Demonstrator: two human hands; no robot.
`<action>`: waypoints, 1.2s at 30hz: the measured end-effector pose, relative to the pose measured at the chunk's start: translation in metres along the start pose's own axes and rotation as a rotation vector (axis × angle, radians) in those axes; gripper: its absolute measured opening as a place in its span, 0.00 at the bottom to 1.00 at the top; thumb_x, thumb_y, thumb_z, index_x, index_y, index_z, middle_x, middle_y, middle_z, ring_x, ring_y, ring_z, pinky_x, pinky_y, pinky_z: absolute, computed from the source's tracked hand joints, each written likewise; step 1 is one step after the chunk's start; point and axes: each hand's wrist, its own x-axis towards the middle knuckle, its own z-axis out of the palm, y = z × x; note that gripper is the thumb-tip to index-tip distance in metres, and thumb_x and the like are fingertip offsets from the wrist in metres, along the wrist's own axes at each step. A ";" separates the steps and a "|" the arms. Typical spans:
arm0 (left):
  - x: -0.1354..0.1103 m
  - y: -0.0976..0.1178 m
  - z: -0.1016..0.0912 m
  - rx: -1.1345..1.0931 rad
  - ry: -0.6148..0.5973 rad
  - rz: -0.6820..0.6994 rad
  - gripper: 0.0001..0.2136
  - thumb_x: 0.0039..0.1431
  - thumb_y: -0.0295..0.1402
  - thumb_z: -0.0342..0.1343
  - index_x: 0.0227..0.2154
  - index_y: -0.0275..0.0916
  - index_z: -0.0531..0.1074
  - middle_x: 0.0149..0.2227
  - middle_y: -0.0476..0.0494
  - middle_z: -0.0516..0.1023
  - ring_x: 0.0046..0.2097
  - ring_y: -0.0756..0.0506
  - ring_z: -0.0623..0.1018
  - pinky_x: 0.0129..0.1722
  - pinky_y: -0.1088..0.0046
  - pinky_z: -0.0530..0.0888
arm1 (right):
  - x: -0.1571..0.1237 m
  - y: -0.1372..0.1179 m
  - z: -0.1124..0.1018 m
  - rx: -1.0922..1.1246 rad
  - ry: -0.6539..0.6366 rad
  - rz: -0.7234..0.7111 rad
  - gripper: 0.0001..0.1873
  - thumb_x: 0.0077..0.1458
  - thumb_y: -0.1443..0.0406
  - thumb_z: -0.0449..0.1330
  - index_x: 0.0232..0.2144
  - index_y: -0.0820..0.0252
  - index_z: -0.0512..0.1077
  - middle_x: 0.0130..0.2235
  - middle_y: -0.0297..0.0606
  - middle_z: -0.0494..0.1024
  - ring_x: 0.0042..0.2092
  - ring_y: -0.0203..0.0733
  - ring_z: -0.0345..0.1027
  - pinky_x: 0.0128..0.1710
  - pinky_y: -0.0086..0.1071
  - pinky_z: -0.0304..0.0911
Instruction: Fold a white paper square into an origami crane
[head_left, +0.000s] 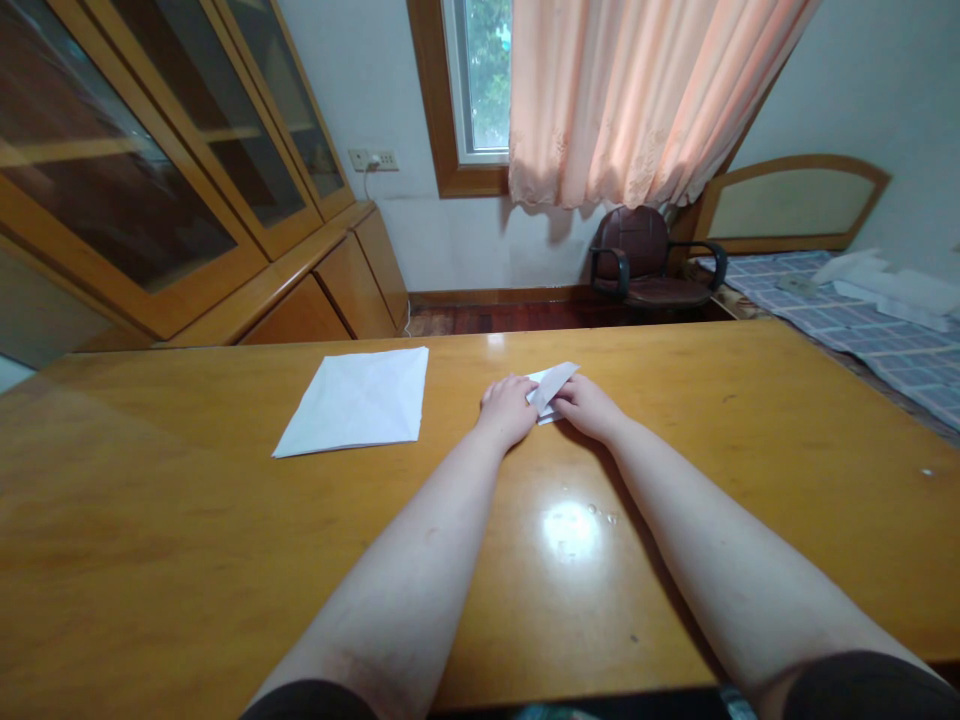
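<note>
My left hand (508,405) and my right hand (589,405) meet near the far middle of the wooden table (225,540). Both pinch a small folded piece of white paper (553,381) whose pointed end sticks up to the right between them. Most of that paper is hidden under my fingers. A flat creased sheet of white paper (356,400) lies to the left of my left hand, apart from it.
A wooden cabinet with glass doors (165,170) stands at the left. Beyond the table are a dark office chair (645,260), a window with a pink curtain (637,90), and a bed with a checked cover (877,320) at the right.
</note>
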 end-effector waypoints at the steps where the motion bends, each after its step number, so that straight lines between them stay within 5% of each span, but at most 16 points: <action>1: 0.000 0.000 0.000 0.000 0.002 0.000 0.18 0.56 0.30 0.50 0.49 0.46 0.72 0.54 0.45 0.72 0.57 0.41 0.66 0.58 0.61 0.60 | 0.000 -0.001 -0.001 -0.004 -0.007 -0.012 0.15 0.54 0.70 0.53 0.38 0.57 0.78 0.44 0.42 0.77 0.46 0.45 0.68 0.49 0.38 0.61; 5: 0.000 0.000 0.000 0.010 0.000 -0.003 0.18 0.56 0.31 0.50 0.50 0.46 0.70 0.55 0.45 0.71 0.59 0.41 0.65 0.59 0.62 0.58 | -0.002 -0.005 -0.005 -0.015 -0.029 -0.052 0.16 0.58 0.61 0.54 0.45 0.56 0.75 0.46 0.42 0.76 0.48 0.45 0.68 0.51 0.39 0.60; 10: 0.002 -0.002 0.002 0.011 -0.014 -0.022 0.18 0.56 0.34 0.53 0.51 0.45 0.69 0.56 0.43 0.70 0.60 0.41 0.64 0.59 0.60 0.57 | -0.005 -0.005 -0.002 -0.034 -0.021 -0.050 0.20 0.52 0.53 0.61 0.45 0.54 0.76 0.51 0.44 0.73 0.52 0.50 0.65 0.52 0.43 0.59; 16: 0.003 -0.004 0.003 0.008 0.006 -0.006 0.17 0.57 0.34 0.50 0.49 0.45 0.71 0.54 0.44 0.72 0.56 0.42 0.67 0.57 0.64 0.60 | -0.005 -0.010 -0.003 -0.038 -0.045 -0.075 0.12 0.55 0.58 0.58 0.39 0.53 0.79 0.46 0.42 0.75 0.48 0.48 0.67 0.51 0.42 0.60; 20: 0.003 -0.005 0.005 0.009 0.024 -0.007 0.17 0.57 0.32 0.50 0.49 0.45 0.72 0.53 0.44 0.73 0.56 0.42 0.68 0.57 0.63 0.61 | -0.004 -0.013 -0.003 -0.074 -0.028 -0.104 0.16 0.52 0.57 0.61 0.43 0.54 0.77 0.48 0.44 0.74 0.49 0.49 0.66 0.51 0.42 0.60; 26: 0.003 -0.007 0.006 0.008 0.039 0.010 0.16 0.58 0.32 0.49 0.48 0.46 0.72 0.52 0.45 0.73 0.54 0.42 0.68 0.55 0.64 0.62 | -0.002 -0.009 0.001 -0.109 -0.052 -0.086 0.12 0.57 0.63 0.55 0.40 0.55 0.78 0.46 0.42 0.75 0.48 0.45 0.67 0.51 0.40 0.60; 36: 0.002 -0.005 0.004 0.072 0.043 0.017 0.12 0.56 0.31 0.49 0.43 0.44 0.71 0.48 0.44 0.75 0.51 0.42 0.70 0.50 0.66 0.65 | 0.000 -0.004 0.004 -0.006 -0.038 -0.051 0.15 0.60 0.59 0.53 0.35 0.56 0.79 0.44 0.41 0.77 0.46 0.44 0.68 0.48 0.36 0.60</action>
